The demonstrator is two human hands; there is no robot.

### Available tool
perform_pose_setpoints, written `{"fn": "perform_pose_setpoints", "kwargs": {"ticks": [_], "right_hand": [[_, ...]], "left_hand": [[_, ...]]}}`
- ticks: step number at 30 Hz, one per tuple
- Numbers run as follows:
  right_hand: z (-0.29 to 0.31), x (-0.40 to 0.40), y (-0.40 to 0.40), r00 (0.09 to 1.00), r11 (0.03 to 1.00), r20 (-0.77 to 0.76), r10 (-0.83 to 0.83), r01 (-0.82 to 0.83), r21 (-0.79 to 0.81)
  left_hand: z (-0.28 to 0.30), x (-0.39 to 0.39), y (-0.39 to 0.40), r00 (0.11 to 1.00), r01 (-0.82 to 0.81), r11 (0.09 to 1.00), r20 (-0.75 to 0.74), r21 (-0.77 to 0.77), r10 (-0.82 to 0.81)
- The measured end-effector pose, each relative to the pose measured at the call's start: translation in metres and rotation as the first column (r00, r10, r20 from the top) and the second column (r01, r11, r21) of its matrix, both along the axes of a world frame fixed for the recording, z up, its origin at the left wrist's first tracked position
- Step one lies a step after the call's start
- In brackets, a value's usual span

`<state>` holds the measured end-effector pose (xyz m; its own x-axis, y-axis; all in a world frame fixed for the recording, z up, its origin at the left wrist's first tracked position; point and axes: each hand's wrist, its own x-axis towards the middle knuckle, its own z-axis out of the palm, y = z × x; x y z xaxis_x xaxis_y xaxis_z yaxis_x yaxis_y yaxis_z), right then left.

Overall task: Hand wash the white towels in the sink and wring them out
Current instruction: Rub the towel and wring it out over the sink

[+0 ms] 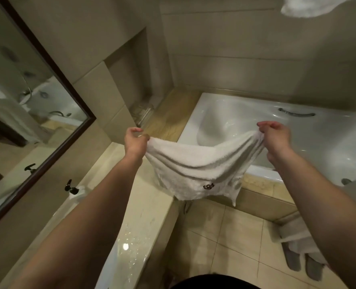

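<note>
Towel: a white towel (pixel 196 172) hangs spread in the air between both hands, sagging in the middle, its lower edge with a small dark emblem (pixel 208 186) dangling above the floor, between the tabletop on the left and the bathtub on the right.
Left hand (pixel 135 140): grip clamped on the towel's left top corner, fingers curled round bunched cloth.
Right hand (pixel 274 136): grip clamped on the right top corner, cloth gathered under thumb and fingers.
Surroundings: a wet, glossy tabletop (pixel 131 215) runs near left below a framed mirror (pixel 33 105); the white bathtub (pixel 246 122) lies far right; a tiled floor (pixel 225 236) sits beneath, with slippers (pixel 302 261) and another pale cloth (pixel 298 232) near right. A second white towel (pixel 310 6) shows at the top edge.
Sink: not visible here, so I cannot tell how near it is.
Risk, drip: if the towel is wet, water likely falls onto the tiles, making footing slick.
Risk, slip of hold: each grip takes only a corner; a heavy soaked towel could pull free from one hand and swing down to the floor, dirtying it.
Risk, snag: the hanging edge rides near the tabletop's corner and the tub ledge, so a careless swing could drag it across either.
Risk, poor wringing: held wide and flat, the towel cannot be twisted; the hands probably need to gather it first.
</note>
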<state>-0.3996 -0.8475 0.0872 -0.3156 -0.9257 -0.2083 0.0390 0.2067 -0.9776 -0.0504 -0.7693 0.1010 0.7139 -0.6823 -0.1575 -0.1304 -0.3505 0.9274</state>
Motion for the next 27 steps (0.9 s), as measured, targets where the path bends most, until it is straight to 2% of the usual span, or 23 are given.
{"fn": "perform_pose_setpoints", "kwargs": {"ticks": [5, 8, 12, 15, 19, 23, 27], "right_hand": [[0.000, -0.013, -0.012, 0.991, 0.999, -0.120, -0.051, 0.049, -0.021], [-0.006, -0.017, -0.019, 0.993, 0.998, -0.106, -0.058, 0.056, -0.021], [-0.014, -0.020, -0.021, 0.993, 0.999, -0.109, -0.045, 0.044, -0.013], [-0.016, -0.024, -0.022, 0.993, 1.000, -0.116, 0.016, -0.019, -0.023], [-0.009, -0.031, -0.025, 0.973, 0.986, -0.171, 0.152, -0.161, -0.036], [-0.001, -0.039, -0.024, 0.869, 0.941, -0.385, 0.310, -0.339, -0.007], [-0.002, -0.037, -0.033, 0.668, 0.933, -0.694, 0.269, -0.359, 0.016]], "left_hand": [[-0.001, 0.018, -0.001, 0.976, 0.081, 0.994, 0.197, 0.073, -0.094], [0.002, 0.028, -0.007, 0.979, 0.071, 0.993, 0.184, 0.094, -0.088], [0.007, 0.039, -0.008, 0.984, 0.075, 0.997, 0.157, 0.035, -0.080], [0.013, 0.044, -0.009, 0.975, 0.131, 0.991, 0.177, 0.026, -0.134], [0.023, 0.049, -0.008, 0.939, 0.231, 0.968, 0.236, 0.101, -0.249], [0.030, 0.060, -0.005, 0.825, 0.362, 0.906, 0.378, 0.218, -0.421], [0.032, 0.065, -0.007, 0.693, 0.415, 0.861, 0.511, 0.295, -0.509]]}}
